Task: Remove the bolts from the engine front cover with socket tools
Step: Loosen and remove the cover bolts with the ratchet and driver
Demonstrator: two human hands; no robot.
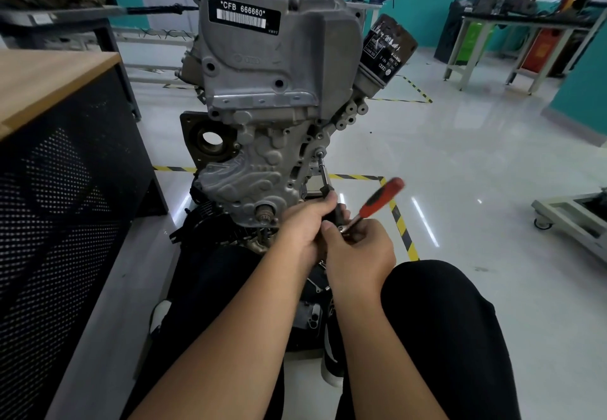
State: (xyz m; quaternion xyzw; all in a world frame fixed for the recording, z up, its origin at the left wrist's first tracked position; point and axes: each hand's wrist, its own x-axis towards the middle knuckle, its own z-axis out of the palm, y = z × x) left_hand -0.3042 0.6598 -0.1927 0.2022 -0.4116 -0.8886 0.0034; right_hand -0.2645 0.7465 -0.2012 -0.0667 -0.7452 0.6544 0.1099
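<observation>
Grey cast cover (262,143) stands upright on the floor, centre. Extension (323,171) seats on a bolt (319,153) at its right edge. Left hand (305,225) grips the extension base; right hand (358,248) clasps the red-handled ratchet (377,201). Bare floor (460,170) lies rightward; cabinet (65,156) stands near on the left.

Red-and-black ratchet handle (381,201), grey engine (262,91)

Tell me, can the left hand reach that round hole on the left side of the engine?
Probably yes. The left hand is low on the engine front, gripping the socket tool, and the round hole sits up and to its left with nothing in between. It would have to let go of the tool first.
</observation>
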